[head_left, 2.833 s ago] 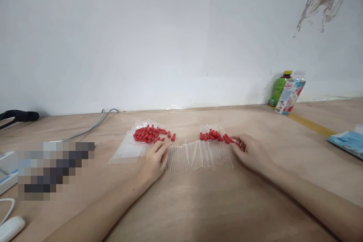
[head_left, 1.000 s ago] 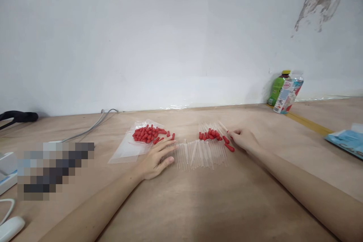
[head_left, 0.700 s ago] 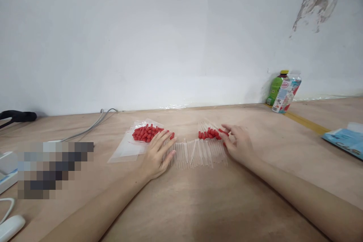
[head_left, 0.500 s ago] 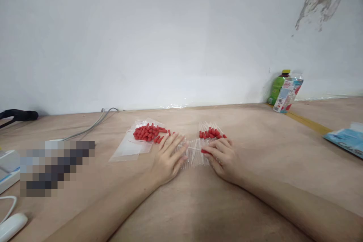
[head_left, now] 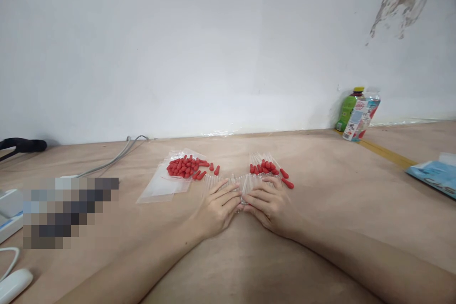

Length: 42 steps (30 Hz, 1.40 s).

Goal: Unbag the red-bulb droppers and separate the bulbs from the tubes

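Observation:
Both hands meet low over a row of clear glass tubes (head_left: 233,178) lying side by side on the table. My left hand (head_left: 219,206) has its fingers bent together at the row's near side; whatever lies between them is hidden. Fingertip to fingertip with it, my right hand (head_left: 269,204) is closed, a trace of red between its fingers at the red rubber bulb. Beyond the right hand lie glass droppers with red bulbs (head_left: 264,166) in a bunch. Loose red bulbs (head_left: 287,183) rest beside it. A heap of red bulbs (head_left: 185,167) lies on the left, on clear plastic bags (head_left: 158,188).
Two bottles, one green (head_left: 347,111) and one printed (head_left: 361,121), stand by the wall at right. A blue packet (head_left: 434,175) lies at the right edge. On the left are a grey cable (head_left: 110,159), a white mouse (head_left: 16,284) and a blurred-out patch.
My hands have come together, the right moving left and nearer to me. The glass tube and red bulb seen at my right fingertips are now mostly hidden. Two loose bulbs are uncovered.

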Motion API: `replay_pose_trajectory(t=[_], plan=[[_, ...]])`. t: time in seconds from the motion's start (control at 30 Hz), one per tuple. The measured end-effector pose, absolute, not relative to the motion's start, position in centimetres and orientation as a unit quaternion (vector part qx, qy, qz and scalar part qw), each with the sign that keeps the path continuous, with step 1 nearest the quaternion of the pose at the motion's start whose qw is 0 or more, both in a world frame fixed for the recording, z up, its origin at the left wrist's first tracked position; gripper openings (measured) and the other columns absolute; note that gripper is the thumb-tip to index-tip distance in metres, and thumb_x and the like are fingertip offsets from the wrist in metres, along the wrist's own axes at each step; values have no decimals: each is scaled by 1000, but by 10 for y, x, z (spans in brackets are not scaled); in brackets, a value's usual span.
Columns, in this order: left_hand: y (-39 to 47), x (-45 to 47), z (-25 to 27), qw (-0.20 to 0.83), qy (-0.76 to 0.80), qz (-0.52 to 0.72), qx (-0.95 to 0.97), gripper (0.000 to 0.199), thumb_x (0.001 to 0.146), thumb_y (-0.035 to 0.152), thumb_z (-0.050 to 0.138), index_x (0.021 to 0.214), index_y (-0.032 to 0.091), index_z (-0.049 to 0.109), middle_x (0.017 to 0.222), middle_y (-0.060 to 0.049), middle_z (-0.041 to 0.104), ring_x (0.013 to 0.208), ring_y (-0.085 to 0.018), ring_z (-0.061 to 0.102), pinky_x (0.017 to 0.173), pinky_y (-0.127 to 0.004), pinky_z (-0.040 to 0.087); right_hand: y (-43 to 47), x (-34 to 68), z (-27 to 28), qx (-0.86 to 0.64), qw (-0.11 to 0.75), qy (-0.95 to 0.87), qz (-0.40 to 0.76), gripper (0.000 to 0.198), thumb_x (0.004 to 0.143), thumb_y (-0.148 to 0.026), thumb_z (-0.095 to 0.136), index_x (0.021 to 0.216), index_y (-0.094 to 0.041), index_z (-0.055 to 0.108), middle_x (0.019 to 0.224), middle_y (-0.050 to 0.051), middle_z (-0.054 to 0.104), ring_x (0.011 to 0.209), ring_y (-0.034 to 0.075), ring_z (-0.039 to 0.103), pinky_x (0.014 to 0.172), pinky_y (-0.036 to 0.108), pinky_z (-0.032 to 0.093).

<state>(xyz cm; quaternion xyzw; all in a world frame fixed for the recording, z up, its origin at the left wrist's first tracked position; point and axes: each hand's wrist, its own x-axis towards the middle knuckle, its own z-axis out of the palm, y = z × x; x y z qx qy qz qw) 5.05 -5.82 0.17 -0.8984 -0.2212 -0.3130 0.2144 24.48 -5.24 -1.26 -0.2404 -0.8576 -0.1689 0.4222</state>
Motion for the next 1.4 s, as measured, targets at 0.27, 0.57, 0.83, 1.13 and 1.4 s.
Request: replay_pose_trajectory(t=[0.27, 0.57, 0.83, 1.13, 1.4], plan=[[-64, 48, 7, 165, -212, -299, -916, 13, 83, 11, 45, 84, 14, 58, 86, -4, 68, 106, -18, 55, 101, -38, 36, -55, 249, -16, -200, 395, -882, -162, 11, 82, -17, 53, 89, -14, 61, 75, 3, 65, 72, 12, 55, 71, 28, 39], [-68, 44, 5, 168, -199, -308, -915, 13, 82, 11, 47, 89, 14, 57, 91, -4, 68, 106, -18, 55, 100, -39, 36, -58, 256, -18, -155, 405, -884, -173, 21, 79, -14, 57, 99, -11, 58, 77, 4, 65, 72, 14, 55, 68, 29, 42], [-51, 10, 2, 159, -314, -391, -851, 16, 82, 11, 48, 94, 17, 58, 93, -6, 63, 91, -17, 58, 84, -35, 47, -54, 295, -17, -241, 462, -836, -171, 25, 77, -15, 59, 101, -20, 59, 80, 4, 64, 71, 14, 54, 67, 29, 43], [-27, -11, -3, 142, -469, -370, -789, 33, 85, 16, 37, 116, 17, 50, 84, -5, 45, 76, -15, 49, 67, -29, 47, -16, 350, -18, -568, 482, -665, 45, 27, 74, -42, 57, 83, -17, 59, 68, 3, 60, 57, 14, 53, 52, 25, 42], [-25, -13, -8, 111, -493, -353, -788, 21, 84, 20, 40, 98, 17, 55, 80, -3, 47, 69, -14, 51, 63, -26, 45, -13, 356, -18, -599, 422, -644, 221, 32, 70, -45, 56, 82, -17, 62, 66, 5, 64, 59, 17, 57, 51, 26, 42]])
